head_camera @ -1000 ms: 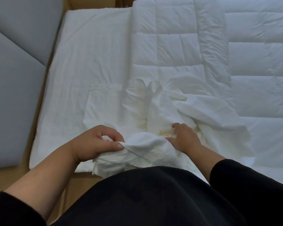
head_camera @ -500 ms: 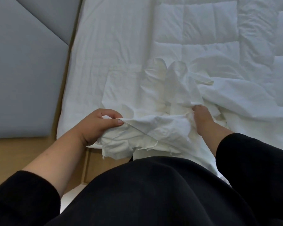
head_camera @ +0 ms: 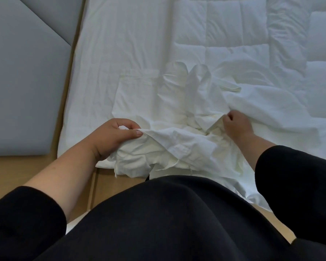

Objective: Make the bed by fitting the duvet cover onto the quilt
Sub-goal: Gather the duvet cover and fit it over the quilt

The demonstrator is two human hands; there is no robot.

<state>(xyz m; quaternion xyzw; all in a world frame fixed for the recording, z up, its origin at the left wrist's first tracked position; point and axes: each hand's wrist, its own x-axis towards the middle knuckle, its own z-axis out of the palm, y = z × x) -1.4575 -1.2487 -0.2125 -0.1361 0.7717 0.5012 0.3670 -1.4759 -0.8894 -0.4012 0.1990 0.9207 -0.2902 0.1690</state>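
Lying bunched and creased, white duvet cover [head_camera: 177,140]; left hand [head_camera: 113,136] grips one wad, right hand [head_camera: 235,125] pinches a fold. Quilt [head_camera: 233,34] beyond, flat.

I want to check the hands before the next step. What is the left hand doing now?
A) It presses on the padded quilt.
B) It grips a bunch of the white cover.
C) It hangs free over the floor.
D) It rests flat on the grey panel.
B: the left hand has its fingers and thumb curled round a bunch of the white cover at the bed's near edge.
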